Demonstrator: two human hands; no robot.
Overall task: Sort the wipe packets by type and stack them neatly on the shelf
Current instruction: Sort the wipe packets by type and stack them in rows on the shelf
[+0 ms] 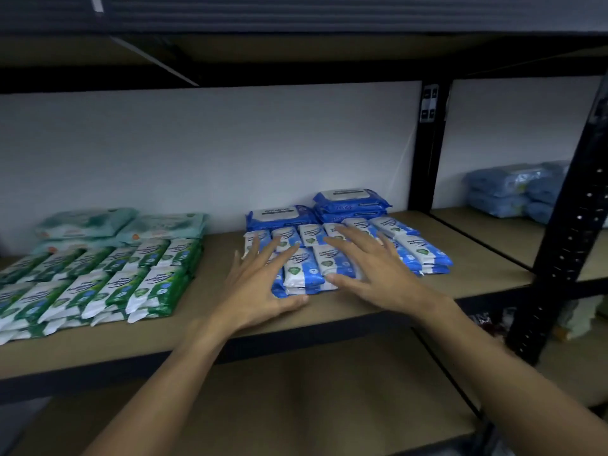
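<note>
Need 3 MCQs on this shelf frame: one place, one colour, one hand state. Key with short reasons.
1. Where do the large blue packs lie relative to the small blue packets? A) in front B) behind, by the wall C) underneath
2. What colour are the left-side small packets on the shelf? A) green and white B) red C) yellow
3. How are the left hand and right hand? A) gripping packets B) open, fingers spread over the small blue packets C) fists
Key: 1 B, they sit at the rear. 2 A, green-and-white wrappers. 3 B, fingers straight, nothing gripped.
</note>
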